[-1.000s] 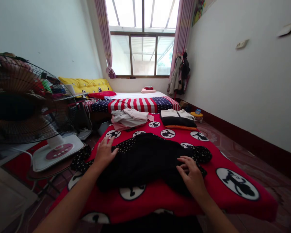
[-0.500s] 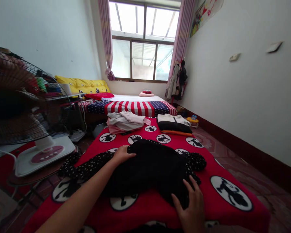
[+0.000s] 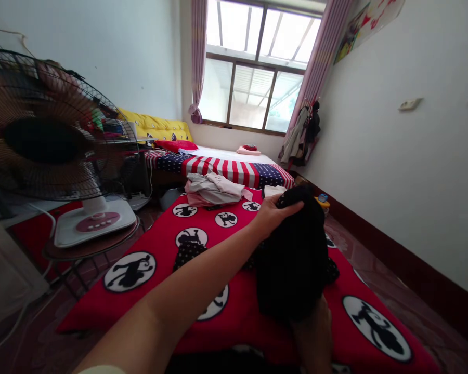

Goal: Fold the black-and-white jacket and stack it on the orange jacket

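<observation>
A black shirt with white-dotted sleeves (image 3: 292,265) is bunched up over the right part of the red blanket (image 3: 242,322). My left hand (image 3: 275,215) pinches its upper edge and holds it raised, fingers closed on the cloth. One dotted sleeve (image 3: 189,253) trails to the left, partly behind my left forearm. At the shirt's lower right edge is my right hand (image 3: 317,324), its fingers mostly covered by the black cloth, so its grip is hidden.
Light grey and pink clothes (image 3: 214,188) lie piled at the blanket's far end. A white folded garment (image 3: 273,191) shows behind the shirt. An electric fan (image 3: 97,218) stands on a round stool at left. A second bed (image 3: 222,169) is under the window.
My left hand has carried the shirt's left side up and over to the right, dragging the sleeve along. My right hand has slipped partly under the cloth. The view has turned left.
</observation>
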The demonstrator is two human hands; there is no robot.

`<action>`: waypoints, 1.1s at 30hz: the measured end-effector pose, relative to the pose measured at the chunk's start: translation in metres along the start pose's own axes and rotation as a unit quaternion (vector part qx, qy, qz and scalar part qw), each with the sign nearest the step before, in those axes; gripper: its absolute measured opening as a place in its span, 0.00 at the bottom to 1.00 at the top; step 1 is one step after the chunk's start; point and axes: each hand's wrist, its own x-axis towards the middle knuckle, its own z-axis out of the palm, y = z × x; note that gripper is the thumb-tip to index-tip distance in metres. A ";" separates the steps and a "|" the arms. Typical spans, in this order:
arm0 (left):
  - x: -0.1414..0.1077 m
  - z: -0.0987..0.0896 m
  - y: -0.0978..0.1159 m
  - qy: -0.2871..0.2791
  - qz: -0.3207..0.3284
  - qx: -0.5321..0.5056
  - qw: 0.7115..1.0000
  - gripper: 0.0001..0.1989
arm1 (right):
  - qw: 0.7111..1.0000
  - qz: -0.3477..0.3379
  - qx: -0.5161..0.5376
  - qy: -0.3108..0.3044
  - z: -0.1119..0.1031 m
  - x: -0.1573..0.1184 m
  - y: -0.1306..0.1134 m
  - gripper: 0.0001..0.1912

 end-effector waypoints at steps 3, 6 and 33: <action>-0.015 -0.046 -0.006 0.029 0.046 0.267 0.962 0.16 | 1.000 0.020 -0.003 -0.020 -0.007 0.008 0.002 0.47; -0.041 -0.114 0.005 0.072 0.061 0.491 0.866 0.18 | 0.998 0.027 0.020 -0.048 -0.016 0.026 -0.002 0.43; -0.220 -0.141 0.116 -0.243 -0.168 0.579 0.760 0.31 | 0.937 -0.067 0.116 -0.324 -0.011 0.089 -0.031 0.35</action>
